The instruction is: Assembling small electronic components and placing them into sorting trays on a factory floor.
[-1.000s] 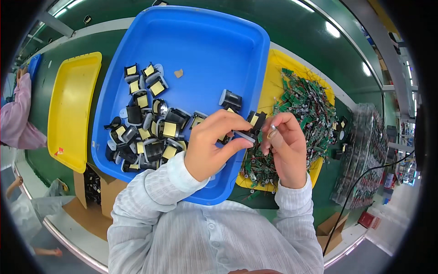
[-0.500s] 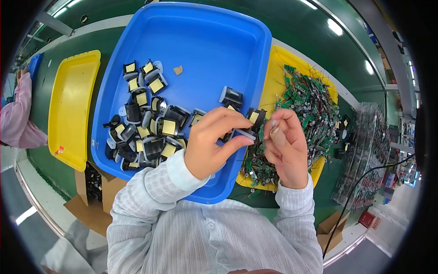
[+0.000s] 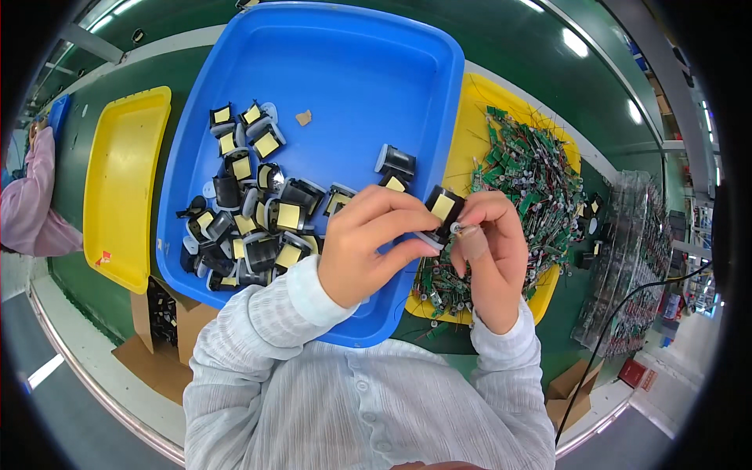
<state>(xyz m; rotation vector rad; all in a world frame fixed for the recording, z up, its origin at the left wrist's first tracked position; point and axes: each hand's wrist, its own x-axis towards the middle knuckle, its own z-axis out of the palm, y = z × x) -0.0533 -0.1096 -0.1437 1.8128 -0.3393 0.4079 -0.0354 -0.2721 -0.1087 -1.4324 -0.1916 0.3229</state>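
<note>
Pinching a small black transformer [image 3: 441, 211] with a yellow tape patch, my left hand [image 3: 366, 243] and right hand [image 3: 487, 254] both clamp it. It hangs over the blue tray's [image 3: 352, 86] right edge.

green worktable [image 3: 509, 47] under bright ceiling strip lights [image 3: 576, 43], grey floor [image 3: 70, 407], cardboard boxes [image 3: 157, 345] below

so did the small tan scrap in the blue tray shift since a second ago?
No. The tan scrap sits at the same spot in the blue tray, just right of the upper black parts.
</note>
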